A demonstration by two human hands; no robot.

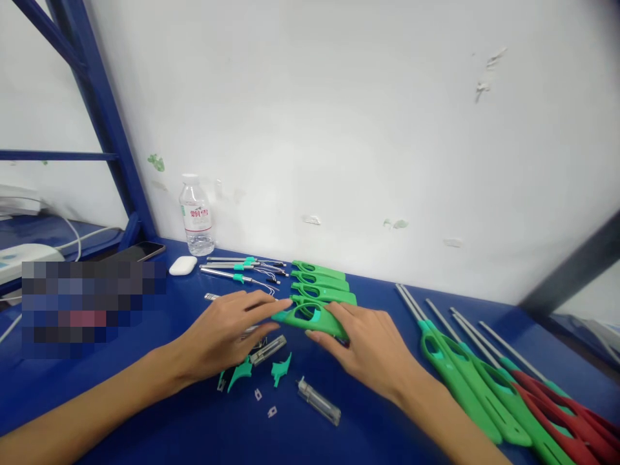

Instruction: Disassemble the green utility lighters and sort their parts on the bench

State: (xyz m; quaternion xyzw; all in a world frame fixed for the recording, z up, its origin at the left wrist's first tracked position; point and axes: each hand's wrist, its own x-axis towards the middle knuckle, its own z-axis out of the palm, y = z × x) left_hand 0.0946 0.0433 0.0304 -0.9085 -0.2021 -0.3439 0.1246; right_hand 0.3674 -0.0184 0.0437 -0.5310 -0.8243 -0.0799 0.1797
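Observation:
My right hand (363,336) grips a green lighter handle (327,323) by its rear end, fingers and thumb closed round it. The handle has an oval trigger hole with a teal trigger in it. At its left end, my left hand (237,329) pinches the teal collar (279,316) between thumb and index finger. Part of a metal piece shows beneath the left palm, mostly hidden. Below the hands lie a clear fuel tank (318,402), another tank (268,349), loose teal triggers (280,370) and small pale clips (272,411).
Several green handle shells (322,279) lie in a row near the wall, beside metal rods with wires (227,274). Finished-looking lighters (460,374), green and red, lie at the right. A water bottle (197,219), a white case (183,265) and a power strip (29,258) stand left.

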